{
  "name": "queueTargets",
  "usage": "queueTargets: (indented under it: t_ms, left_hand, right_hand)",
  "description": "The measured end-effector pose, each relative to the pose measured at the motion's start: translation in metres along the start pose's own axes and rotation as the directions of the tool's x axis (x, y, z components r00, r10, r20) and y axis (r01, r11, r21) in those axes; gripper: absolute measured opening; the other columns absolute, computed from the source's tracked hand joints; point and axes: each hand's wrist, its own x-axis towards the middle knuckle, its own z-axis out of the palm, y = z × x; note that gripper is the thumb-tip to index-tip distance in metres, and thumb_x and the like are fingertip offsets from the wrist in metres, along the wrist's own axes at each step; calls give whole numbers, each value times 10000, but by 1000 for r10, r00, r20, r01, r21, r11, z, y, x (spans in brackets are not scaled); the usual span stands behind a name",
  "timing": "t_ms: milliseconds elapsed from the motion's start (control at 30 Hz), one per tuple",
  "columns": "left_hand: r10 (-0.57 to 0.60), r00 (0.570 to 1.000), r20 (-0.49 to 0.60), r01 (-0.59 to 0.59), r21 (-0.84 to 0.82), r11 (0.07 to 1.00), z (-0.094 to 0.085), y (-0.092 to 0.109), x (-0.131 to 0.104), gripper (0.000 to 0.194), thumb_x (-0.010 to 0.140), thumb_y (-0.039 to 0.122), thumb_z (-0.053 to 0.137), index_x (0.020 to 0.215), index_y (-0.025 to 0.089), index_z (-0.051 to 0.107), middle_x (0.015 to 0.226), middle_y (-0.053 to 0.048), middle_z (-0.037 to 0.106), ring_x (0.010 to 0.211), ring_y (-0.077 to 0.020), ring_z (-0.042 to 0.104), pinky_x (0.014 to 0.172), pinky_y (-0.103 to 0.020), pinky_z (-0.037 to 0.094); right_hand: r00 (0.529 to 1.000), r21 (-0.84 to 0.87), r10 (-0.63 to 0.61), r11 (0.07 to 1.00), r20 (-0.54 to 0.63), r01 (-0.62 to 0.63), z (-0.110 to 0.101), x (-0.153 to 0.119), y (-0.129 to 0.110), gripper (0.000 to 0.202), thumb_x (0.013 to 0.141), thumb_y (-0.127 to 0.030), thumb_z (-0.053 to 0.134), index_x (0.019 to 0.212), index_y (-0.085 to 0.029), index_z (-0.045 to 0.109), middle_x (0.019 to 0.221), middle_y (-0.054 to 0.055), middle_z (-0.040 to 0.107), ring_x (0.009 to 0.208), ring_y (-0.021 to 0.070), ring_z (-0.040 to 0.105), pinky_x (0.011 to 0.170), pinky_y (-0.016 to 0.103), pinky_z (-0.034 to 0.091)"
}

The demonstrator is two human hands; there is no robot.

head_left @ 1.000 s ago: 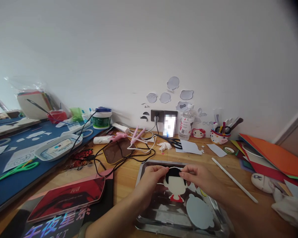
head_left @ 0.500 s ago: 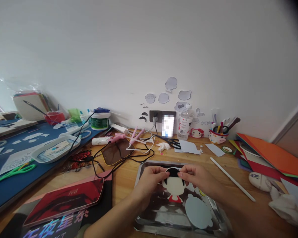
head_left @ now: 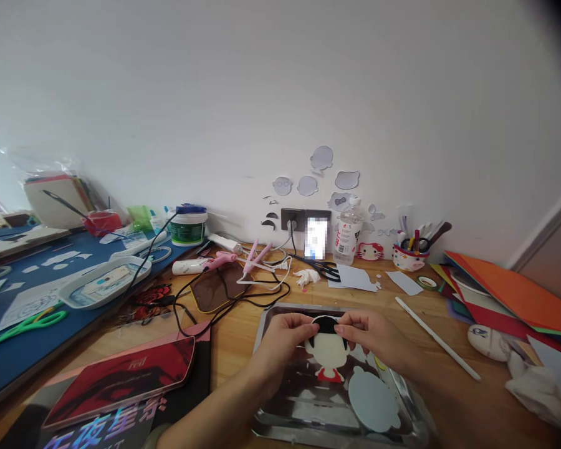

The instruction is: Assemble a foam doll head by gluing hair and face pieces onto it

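Left fingers [head_left: 307,329] and right fingers [head_left: 346,328] hold the figure [head_left: 329,351]

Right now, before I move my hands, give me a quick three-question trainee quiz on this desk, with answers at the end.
1. Fill in: the left hand and right hand have their fingers at the upper edges of a cut-out figure with a ____ top.
2. True or false: the white stick lies outside the metal tray.
3. Which stands nearest the pen cup? A) green-labelled tub B) clear bottle C) pixelated screen

Key: 1. black. 2. True; it lies on the wooden tabletop. 3. B.
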Motion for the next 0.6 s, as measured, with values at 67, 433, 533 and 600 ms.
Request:
queueTargets:
  t_ms: [67,433,533,600]
  left_hand:
    - [-7,1000,-2,7,8,1000,0,1,0,238,590,320,659,714,121,616,618,-5,567,516,-75,493,497,-196,388]
    - [-2,1000,9,2,-3,1000,-1,-2,2,236,611,313,648,736,117,608,647,-13,570,539,-75,501,514,-195,388]
    - [-3,1000,6,3,-6,1000,-2,-1,2,226,610,309,647,728,121,609,638,-11,570,535,-77,501,514,-198,391]
    - [-2,1000,3,2,2,1000,-1,-1,1,219,611,310,646,722,124,612,635,-10,570,527,-77,498,499,-194,385]
  right_hand:
    - [1000,3,1,1000,5,-1,0,1,1,227,722,-395,534,684,-177,583,538,-20,535,489,93,456,424,199,287]
    - [1000,6,-16,1000,4,16,0,0,-1,244,720,-405,535,676,-171,586,542,-19,546,507,97,479,431,195,306]
    - [1000,-5,-4,1000,3,4,0,-1,-1,241,721,-407,532,689,-174,589,545,-19,546,508,99,480,432,198,308]
    - [1000,-7,4,1000,5,-4,0,0,0,245,720,-411,531,693,-175,591,545,-19,546,498,98,474,427,200,304]
